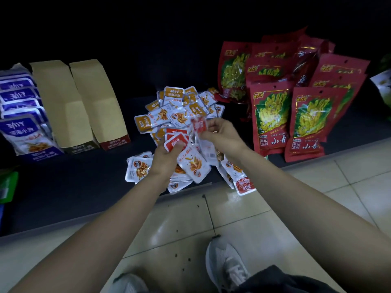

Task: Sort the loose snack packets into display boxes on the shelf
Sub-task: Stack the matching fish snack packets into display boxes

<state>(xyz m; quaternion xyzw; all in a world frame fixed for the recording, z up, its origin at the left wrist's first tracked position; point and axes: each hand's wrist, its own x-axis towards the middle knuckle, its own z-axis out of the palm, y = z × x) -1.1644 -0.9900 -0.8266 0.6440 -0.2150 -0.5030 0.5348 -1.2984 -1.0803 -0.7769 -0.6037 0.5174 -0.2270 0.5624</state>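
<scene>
Left hand: my left hand (pixel 167 157) is over the near part of the shelf (pixel 74 182), its fingers curled round a small stack of red-topped packets (pixel 176 142) that fans out below the palm.
Right hand: my right hand (pixel 222 134) is just beside the left, fingers pinched on a single red packet (pixel 198 124) held above the heap.
Loose packets: the pile (pixel 175 111) lies in the middle of the shelf, orange and red packets mixed and overlapping; a few spill over the front edge toward the floor (pixel 184 225).
Empty boxes: two brown display boxes (pixel 63 102) stand side by side left of the pile, open and tilted back, well apart from my hands.
Filled box: a blue box (pixel 27 123) at the far left is packed with blue packets.
In the way: large red bags (pixel 273 115) stand crowded right of the pile, the nearest almost touching it beside my right wrist.
Edges: a green pack (pixel 8 187) sits at the left margin; I cannot read it.
Below: tiled floor and my grey shoe (pixel 224 263).
</scene>
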